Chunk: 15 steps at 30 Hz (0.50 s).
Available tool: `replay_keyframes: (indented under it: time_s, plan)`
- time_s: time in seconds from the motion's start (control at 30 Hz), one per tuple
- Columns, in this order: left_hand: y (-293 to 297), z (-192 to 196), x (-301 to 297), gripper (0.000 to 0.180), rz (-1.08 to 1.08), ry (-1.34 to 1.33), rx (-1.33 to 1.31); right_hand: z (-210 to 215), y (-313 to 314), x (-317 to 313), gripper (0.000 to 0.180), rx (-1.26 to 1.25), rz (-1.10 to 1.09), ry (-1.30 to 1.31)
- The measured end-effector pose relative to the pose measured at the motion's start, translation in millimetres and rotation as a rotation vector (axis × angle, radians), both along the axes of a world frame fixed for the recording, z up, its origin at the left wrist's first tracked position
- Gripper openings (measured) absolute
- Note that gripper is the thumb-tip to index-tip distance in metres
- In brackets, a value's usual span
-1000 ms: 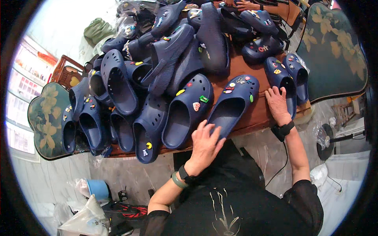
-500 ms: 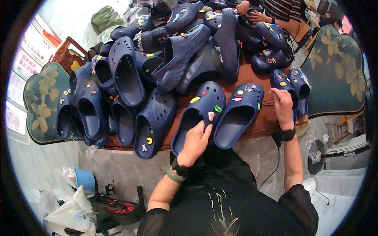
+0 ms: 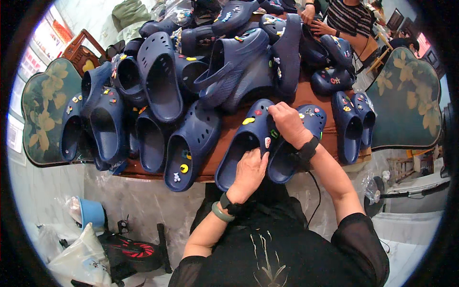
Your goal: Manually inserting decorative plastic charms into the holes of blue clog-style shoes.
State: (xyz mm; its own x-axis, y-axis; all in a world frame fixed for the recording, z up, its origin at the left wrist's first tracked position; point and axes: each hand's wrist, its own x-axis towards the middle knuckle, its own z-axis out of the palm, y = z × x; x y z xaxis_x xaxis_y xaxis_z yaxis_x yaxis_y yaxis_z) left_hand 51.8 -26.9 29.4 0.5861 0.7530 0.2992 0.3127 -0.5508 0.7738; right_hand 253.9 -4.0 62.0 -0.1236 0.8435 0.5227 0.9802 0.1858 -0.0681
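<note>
A navy clog (image 3: pixel 237 148) lies at the table's near edge, toe away from me. Red, yellow, green and pinkish charms sit on its upper. My left hand (image 3: pixel 250 171) grips its right side, fingers inside the opening and thumb outside. Over the right part of its toe, my right hand (image 3: pixel 289 125) has its fingertips pinched together. Whatever may be between them is too small to make out. Beneath that hand and wrist lies a second clog (image 3: pixel 313 118) with charms, partly hidden. To the left is another clog (image 3: pixel 193 141) with charms near its heel end.
Many navy clogs (image 3: pixel 160 76) are heaped along the brown tabletop (image 3: pixel 306 95). A charm-covered pair (image 3: pixel 348 126) stands at the right. Dark floral chair backs (image 3: pixel 406 100) flank the table. Across it, another person's hands (image 3: pixel 318 26) are busy. A blue bucket (image 3: pixel 92 213) stands on the floor.
My right hand has moved left, from the pair at the right to the toe of the clog that my left hand grips. The left hand stays at that clog's side.
</note>
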Motion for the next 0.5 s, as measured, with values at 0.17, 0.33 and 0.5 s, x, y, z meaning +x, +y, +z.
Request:
replay_keyframes:
  time_s: [0.17, 0.33, 0.5]
  plan:
    - [0.8, -0.4, 0.8, 0.017, -0.007, 0.037, 0.001, -9.6, -10.4, -10.3, 0.02, -0.027, -0.048, -0.022]
    - [3.1, 4.2, -2.5, 0.015, -0.045, 0.026, 0.003, -3.4, -18.7, -24.1, 0.023, 0.036, -0.098, -0.069]
    - [3.6, 8.6, -1.1, 0.015, -0.073, 0.016, 0.008, 10.2, -6.4, -20.6, 0.018, -0.068, -0.079, -0.032]
